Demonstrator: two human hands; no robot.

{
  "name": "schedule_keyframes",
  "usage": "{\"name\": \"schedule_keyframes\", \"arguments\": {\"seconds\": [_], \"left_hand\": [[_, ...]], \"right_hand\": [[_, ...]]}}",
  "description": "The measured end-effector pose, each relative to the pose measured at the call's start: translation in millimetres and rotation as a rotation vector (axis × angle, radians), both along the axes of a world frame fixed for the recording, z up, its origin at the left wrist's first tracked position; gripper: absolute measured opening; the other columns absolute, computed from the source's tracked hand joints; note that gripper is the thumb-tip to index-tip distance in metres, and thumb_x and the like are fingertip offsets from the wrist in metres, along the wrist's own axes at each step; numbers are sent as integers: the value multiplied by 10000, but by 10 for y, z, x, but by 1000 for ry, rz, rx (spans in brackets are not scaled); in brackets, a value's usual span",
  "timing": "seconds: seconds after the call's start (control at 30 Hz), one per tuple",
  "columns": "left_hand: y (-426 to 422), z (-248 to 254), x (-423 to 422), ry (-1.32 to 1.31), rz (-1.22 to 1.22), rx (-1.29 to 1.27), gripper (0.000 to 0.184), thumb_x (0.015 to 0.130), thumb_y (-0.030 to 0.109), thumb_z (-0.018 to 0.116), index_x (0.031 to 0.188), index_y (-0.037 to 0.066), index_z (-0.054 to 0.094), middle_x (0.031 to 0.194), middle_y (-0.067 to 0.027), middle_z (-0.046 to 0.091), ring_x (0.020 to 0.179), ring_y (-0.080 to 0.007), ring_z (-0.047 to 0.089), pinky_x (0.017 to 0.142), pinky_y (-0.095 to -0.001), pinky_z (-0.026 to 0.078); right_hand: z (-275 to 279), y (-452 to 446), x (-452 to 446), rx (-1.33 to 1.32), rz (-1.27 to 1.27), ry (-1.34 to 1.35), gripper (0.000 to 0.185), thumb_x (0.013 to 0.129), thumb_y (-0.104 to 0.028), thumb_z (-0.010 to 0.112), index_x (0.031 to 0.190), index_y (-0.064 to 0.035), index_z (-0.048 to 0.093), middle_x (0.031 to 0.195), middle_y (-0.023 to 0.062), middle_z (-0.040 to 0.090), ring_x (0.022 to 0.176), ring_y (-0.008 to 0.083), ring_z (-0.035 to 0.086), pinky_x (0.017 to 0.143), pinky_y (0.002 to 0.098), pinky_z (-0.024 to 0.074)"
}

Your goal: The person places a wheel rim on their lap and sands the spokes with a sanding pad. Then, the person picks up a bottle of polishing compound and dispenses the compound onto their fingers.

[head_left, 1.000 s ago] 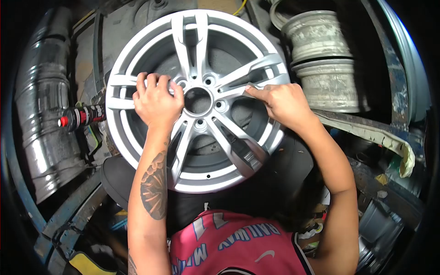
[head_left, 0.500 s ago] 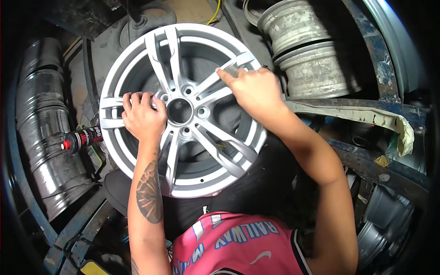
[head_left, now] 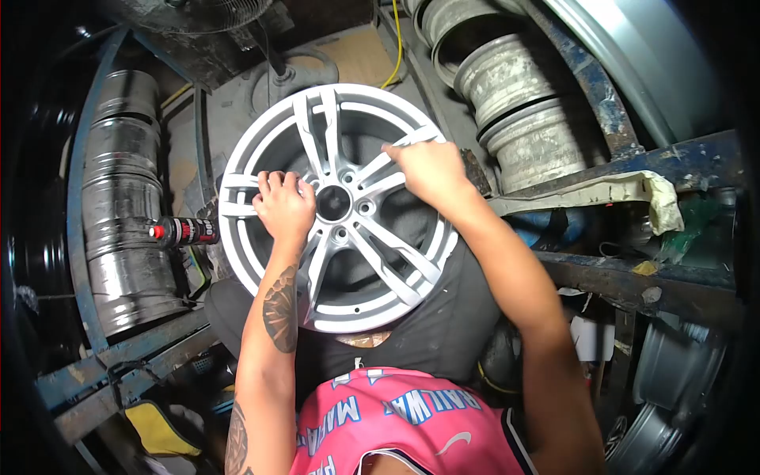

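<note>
- The silver wheel [head_left: 354,223] lay face up over the person's lap, its lower rim against the dark trousers [head_left: 443,328].
- The left hand [head_left: 285,207] was curled over the left-side spokes [head_left: 240,210], thumb towards the hub, in what looked like a steadying grasp. A firm but relaxed hold there would have countered any tipping without straining the wrist.
- The right hand [head_left: 431,170] had its index finger laid out at the upper-right spokes [head_left: 384,185], the other fingers folded. Whether they pinched anything could not be told.
- Light, even fingertip pressure suited that narrow spoke edge; pushing hard so far from the hub could have rocked the wheel.
- Following the spoke's length, with the wrist low, would have kept the touch steady and the surface in view.
- Level thighs made the better rest, since nothing else was seen to clamp the wheel.
- The black bottle [head_left: 186,231] lay just beside the rim, so any turning of the wheel called for care on that side.
</note>
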State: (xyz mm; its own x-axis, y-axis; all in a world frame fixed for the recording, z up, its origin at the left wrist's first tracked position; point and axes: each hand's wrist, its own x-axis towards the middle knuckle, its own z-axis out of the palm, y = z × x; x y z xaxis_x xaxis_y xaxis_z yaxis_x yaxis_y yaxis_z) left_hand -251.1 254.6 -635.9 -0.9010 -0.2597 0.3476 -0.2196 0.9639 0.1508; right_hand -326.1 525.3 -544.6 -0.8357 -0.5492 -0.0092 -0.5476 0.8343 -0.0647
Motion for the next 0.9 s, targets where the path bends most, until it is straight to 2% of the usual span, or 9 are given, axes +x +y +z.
{"name": "schedule_keyframes", "arguments": {"seconds": [0.1,0.2,0.23,0.33,0.37,0.4,0.53,0.73,0.9], "left_hand": [[374,-52,-46,-91,121,53,539,963,350,617,1442,106,574,1513,-145,554,1560,-382,338,1182,-744,233],[1154,-88,46,-185,39,278,842,1006,525,548,1685,92,302,1706,-368,210,1618,-483,176,1204,-802,5],[1231,-167,107,-336,-65,122,852,1010,572,536,1686,105,307,1720,-339,217,1627,-464,162,1196,-811,18],[1229,-226,81,-172,-347,594,881,1013,541,590,1666,25,303,1728,-301,237,1616,-440,198,1259,-703,105],[1243,-642,75,104,-359,495,891,1014,522,609,1659,-7,297,1730,-290,244,1612,-431,215,1281,-653,134],[1338,-427,112,112,-364,197,873,1021,472,621,1638,-58,304,1722,-298,251,1584,-467,256,1299,-571,172],[1506,67,37,-200,-432,129,893,972,586,620,1639,43,380,1709,-334,242,1551,-584,231,1243,-697,199],[1788,105,-467,-80,-565,106,780,1016,560,571,1621,86,442,1705,-229,352,1570,-474,291,1249,-659,199],[2025,233,-877,-109,-665,130,826,1044,572,530,1636,18,371,1705,-232,339,1576,-498,269,1253,-652,214]], "right_hand": [[238,12,-64,-289,-277,193,518,913,-130,648,1409,-273,699,865,157,776,760,343,765,687,496,606],[149,-317,83,-422,-188,193,642,915,-183,673,1546,-242,569,796,82,742,679,286,760,580,461,596],[27,-457,144,-448,-102,164,666,922,-186,701,1565,-220,532,878,97,753,737,306,756,637,456,608],[4,-855,397,-645,61,96,770,877,-166,706,1615,-205,487,827,98,748,668,305,731,662,437,610],[-51,-957,466,-559,62,116,769,890,-163,688,1627,-185,468,763,91,742,640,306,727,631,451,599],[-79,-1025,530,-655,142,111,769,891,-144,676,1629,-154,456,713,90,725,627,304,726,617,454,594],[-112,-1121,534,-815,247,-12,682,898,-130,662,1566,-120,528,721,133,731,635,339,729,622,467,592],[-142,-998,380,-815,158,-94,500,900,-124,661,1399,-113,691,782,152,761,694,325,754,652,456,600],[16,-941,383,-800,233,-98,474,908,-146,680,1381,-138,706,796,142,764,704,323,755,669,453,604]]}}
